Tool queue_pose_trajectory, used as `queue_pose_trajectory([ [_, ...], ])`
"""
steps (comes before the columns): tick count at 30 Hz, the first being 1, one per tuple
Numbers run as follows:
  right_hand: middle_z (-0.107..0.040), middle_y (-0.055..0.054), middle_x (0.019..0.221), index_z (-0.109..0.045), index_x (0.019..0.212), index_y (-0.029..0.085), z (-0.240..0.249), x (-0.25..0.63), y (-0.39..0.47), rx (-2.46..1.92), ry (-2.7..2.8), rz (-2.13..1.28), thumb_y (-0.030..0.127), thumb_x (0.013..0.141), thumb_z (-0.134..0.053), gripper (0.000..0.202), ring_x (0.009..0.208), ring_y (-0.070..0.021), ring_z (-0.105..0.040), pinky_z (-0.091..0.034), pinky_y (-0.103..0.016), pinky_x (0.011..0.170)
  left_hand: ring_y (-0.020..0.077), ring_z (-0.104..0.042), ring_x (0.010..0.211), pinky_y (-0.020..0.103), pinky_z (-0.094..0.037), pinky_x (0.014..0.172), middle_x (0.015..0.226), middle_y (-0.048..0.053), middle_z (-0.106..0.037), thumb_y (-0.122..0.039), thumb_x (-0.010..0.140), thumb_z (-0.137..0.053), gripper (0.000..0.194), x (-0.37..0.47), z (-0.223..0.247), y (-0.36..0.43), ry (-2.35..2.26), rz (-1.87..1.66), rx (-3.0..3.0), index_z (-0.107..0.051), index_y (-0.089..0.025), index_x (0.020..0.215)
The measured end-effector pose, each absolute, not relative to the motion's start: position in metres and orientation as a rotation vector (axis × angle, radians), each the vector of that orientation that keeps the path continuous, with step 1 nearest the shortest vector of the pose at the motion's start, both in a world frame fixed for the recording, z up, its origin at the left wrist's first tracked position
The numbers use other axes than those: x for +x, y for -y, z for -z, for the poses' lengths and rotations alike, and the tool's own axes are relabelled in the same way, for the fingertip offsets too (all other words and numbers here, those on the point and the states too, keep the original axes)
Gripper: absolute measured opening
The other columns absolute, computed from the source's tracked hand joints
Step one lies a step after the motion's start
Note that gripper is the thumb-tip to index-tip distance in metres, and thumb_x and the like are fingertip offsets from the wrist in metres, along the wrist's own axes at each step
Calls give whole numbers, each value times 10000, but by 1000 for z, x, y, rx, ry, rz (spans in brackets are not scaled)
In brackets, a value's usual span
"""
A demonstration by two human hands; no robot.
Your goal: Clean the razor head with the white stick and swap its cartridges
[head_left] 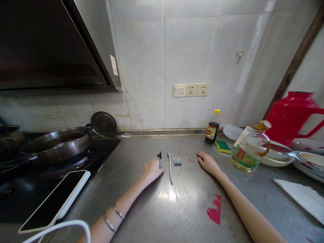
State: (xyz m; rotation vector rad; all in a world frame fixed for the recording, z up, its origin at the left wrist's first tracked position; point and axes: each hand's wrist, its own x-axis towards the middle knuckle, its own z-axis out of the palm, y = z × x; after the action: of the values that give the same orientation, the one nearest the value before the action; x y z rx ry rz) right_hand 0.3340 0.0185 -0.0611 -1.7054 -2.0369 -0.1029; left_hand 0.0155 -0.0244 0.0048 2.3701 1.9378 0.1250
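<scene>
While the right hand [207, 162] lies idle, the small razor [160, 162] sits at the left hand [152, 169], near the middle of the metal counter [187, 216], its dark head pointing to the far side. To my eye it is a light, stiff thing — next to no weight, and hardly fragile — though a slim handle like that could turn or slip in damp fingers. The handle is the place to take hold, well below the head, since the blade end would be the risky part.

The left hand's fingers are curled in, with the handle against the thumb side; from where I stand I can't make out whether they really pinch it or only touch it. That forearm comes in from the near left, slanting far and right, two bracelets [113, 218] at the near part of it, the hand low to the metal.

The right hand holds nothing: it rests palm down, fingers loosely spread and pointing left, its arm slanting in from the near right. Between the two hands lie a slim pale stick [170, 170] — perhaps a toothbrush — just right of the razor, and right of that a little clear packet [177, 163], which looks light and easily nudged along the counter.
</scene>
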Motion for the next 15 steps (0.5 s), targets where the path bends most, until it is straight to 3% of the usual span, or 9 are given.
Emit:
queue_pose_trajectory([
  [3, -590, -132, 1190, -639, 1080, 132, 61, 334, -19, -1709, 2046, 112, 184, 802, -397, 372, 1127, -224, -527, -372, -345, 981, 252, -641, 853, 335, -473, 696, 873, 127, -685, -335, 782, -454, 291, 16, -2, 24, -1932, -120, 2414, -682, -166, 845],
  [10, -581, -140, 1201, -631, 1086, 126, 62, 334, -17, -1711, 2031, 72, 196, 812, -381, 377, 1143, -237, -513, -371, -367, 980, 253, -644, 840, 311, -466, 674, 885, 155, -680, -303, 791, -425, 321, 14, 0, 22, -1925, -157, 2444, -683, -130, 873],
  [15, -427, -161, 1352, -589, 1140, 85, 48, 326, -17, -1588, 1936, 45, 202, 792, -413, 408, 1206, -251, -448, -342, -363, 1009, 221, -632, 797, 288, -427, 667, 840, 121, -673, -327, 816, -409, 313, 13, -8, 22, -1935, -302, 2420, -668, -152, 828],
])
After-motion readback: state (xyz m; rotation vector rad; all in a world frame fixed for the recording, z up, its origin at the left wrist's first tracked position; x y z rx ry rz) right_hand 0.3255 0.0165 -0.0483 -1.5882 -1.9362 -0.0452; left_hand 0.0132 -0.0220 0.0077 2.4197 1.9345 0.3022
